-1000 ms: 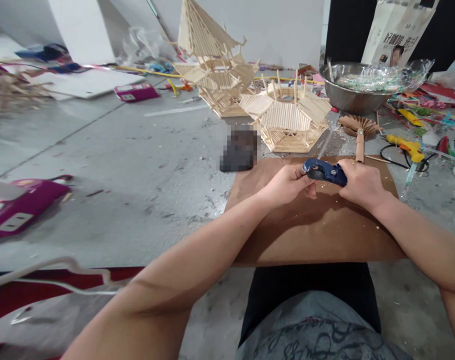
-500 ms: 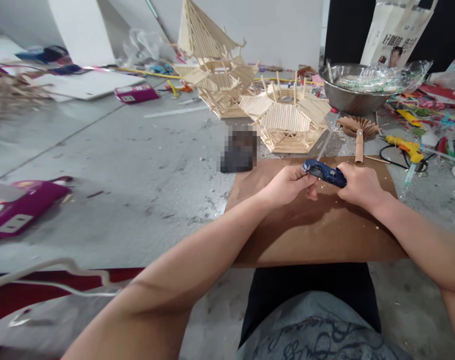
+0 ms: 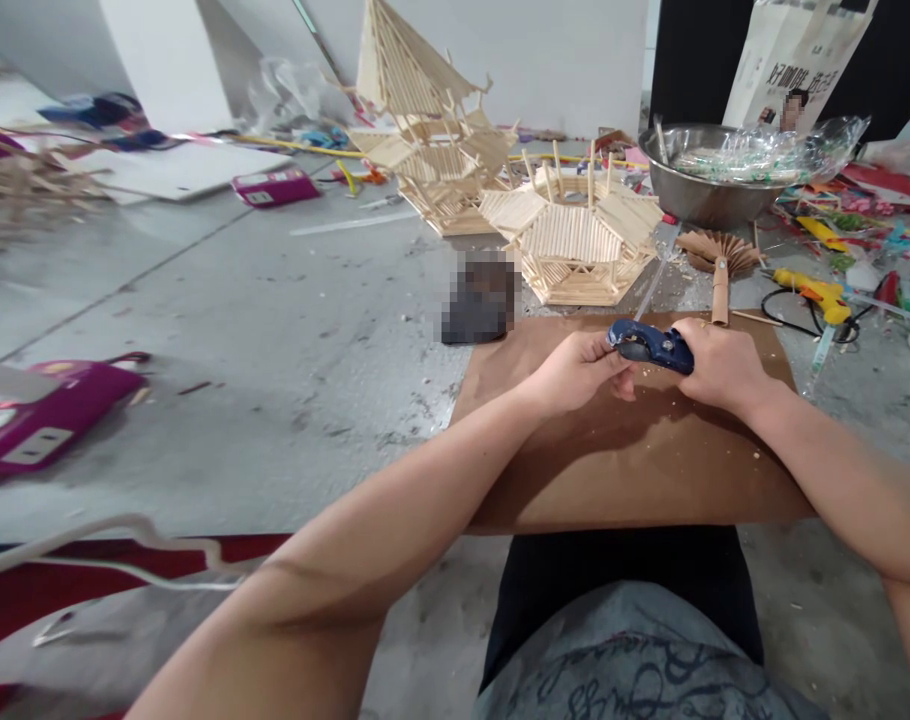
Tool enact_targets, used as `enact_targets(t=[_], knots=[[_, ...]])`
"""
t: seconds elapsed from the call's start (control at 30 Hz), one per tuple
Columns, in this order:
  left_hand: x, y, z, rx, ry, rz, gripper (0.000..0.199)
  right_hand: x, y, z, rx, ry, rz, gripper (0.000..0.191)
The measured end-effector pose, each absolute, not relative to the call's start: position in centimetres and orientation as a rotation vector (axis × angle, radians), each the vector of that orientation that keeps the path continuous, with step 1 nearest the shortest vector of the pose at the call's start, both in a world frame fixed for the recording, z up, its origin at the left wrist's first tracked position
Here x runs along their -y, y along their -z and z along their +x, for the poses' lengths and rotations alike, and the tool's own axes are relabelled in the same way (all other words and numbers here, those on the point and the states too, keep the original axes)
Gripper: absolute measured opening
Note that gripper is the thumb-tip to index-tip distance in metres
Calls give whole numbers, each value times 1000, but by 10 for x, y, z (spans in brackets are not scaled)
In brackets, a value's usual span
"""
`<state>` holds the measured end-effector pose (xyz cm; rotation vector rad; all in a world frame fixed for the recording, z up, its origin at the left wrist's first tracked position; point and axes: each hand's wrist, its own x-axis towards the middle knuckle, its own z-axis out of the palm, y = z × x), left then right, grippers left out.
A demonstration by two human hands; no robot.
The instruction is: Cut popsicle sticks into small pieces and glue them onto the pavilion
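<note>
My right hand (image 3: 721,365) is wrapped around the handle of a blue hand cutter (image 3: 666,347) with a round pivot screw and a dark jaw part. The tool points left and is held above a brown board (image 3: 612,480). My left hand (image 3: 575,372) is closed at the jaw end, thumb and fingertips pinched together just beside it. Whatever lies between those fingertips is too small or hidden to make out. Pale crumbs are scattered on the board below. Beyond the hands stands a stick-built pavilion tier (image 3: 571,235) with upright posts.
Behind it rises a taller stick model with a pointed roof (image 3: 410,70). To the right are a metal bowl (image 3: 714,200), a paper fan (image 3: 717,255) and a yellow glue gun (image 3: 815,290) with its cable. A purple power strip (image 3: 57,420) lies left; a blurred dark object (image 3: 476,310) touches the board.
Both hands stay in nearly the same place. The cutter's dark jaw part shows slightly more below the blue body, and the view has shifted a little.
</note>
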<state>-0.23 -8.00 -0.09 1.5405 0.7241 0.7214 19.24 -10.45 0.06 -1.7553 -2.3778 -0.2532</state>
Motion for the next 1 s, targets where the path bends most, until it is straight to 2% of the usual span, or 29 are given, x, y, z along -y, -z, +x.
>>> enact_targets(t=[0.47,0.83,1.0], knots=[[82,2,-2,-644,-747,1476,42,109,-3,190,2355,296,-1832,30],[82,-3,-6,-626,-661,1467,32,109,-4,191,2370,276,-1849,30],[81,-3,-6,-597,-640,1381,33,109,-2,191,2361,195,-1829,30]])
